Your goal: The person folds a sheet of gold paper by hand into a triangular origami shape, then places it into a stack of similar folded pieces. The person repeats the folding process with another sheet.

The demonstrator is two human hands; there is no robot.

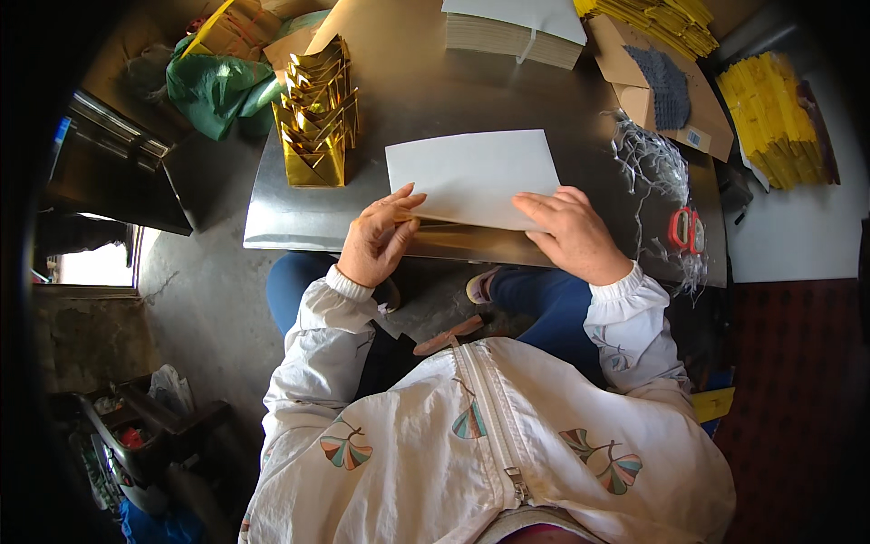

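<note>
A white sheet of paper [473, 172] lies at the near edge of the metal table, and a narrow gold strip shows along its near side. At the near left corner, my left hand [376, 238] is closed, thumb and fingers pinching the edge. My right hand [580, 234] grips the near right corner, fingers on top and thumb at the near edge; what lies under the palm is hidden. Left of the sheet stands a row of folded shiny gold paper pieces [314, 127], nested into one another.
A stack of pale sheets [512, 41] bound with a strip sits at the table's far side. To the right are white strings [651, 154], red-handled scissors [686, 230] and cardboard [634, 82] bearing a grey knitted cloth [660, 86]. Yellow bundles [770, 118] lie beyond.
</note>
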